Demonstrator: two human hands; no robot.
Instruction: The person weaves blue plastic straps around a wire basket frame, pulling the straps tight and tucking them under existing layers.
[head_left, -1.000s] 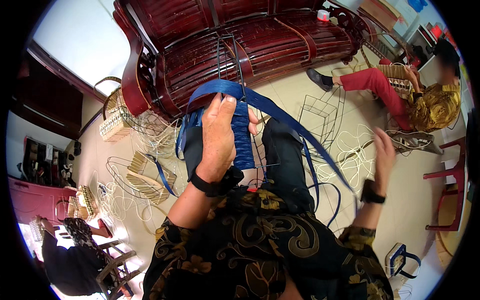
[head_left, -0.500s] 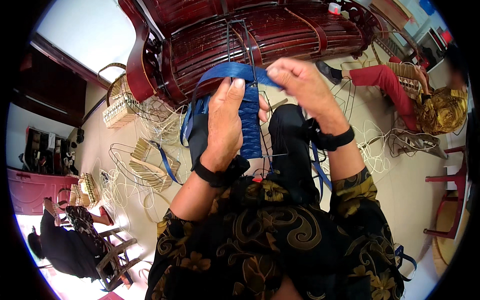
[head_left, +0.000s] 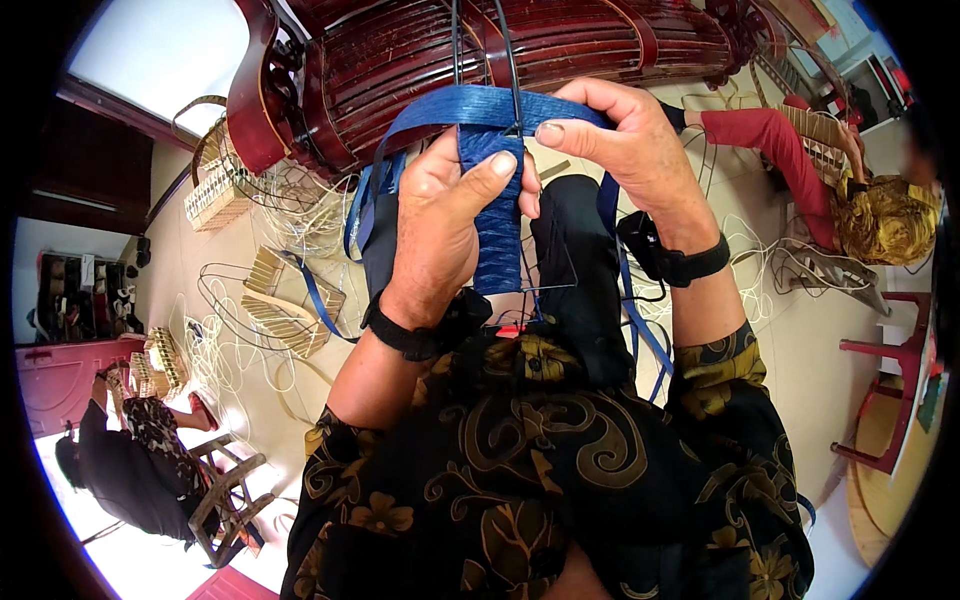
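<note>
A dark wire frame (head_left: 515, 60) stands out in front of me above my lap, one panel of it wrapped in woven blue strip (head_left: 497, 255). My left hand (head_left: 440, 205) is closed round the left edge of this woven panel, thumb lying on its face and fingertips showing past the right edge. Across the top of the panel runs a loose flat blue strap (head_left: 470, 108), which loops down on the left. My right hand (head_left: 630, 145) pinches the strap's right part between thumb and fingers. Its tail hangs down beside my right knee.
A dark red wooden bench (head_left: 420, 80) spans the far side. Woven baskets (head_left: 218, 190), a slatted piece (head_left: 285, 300) and tangled pale cord (head_left: 215, 355) lie on the floor to the left. Two people sit working nearby, one at lower left, another at right. A red stool (head_left: 895, 380) stands at right.
My right hand has moved right and slightly up, drawing the blue strap out across the frame. The left thumb now lies across the panel's face. The view has shifted a little.
</note>
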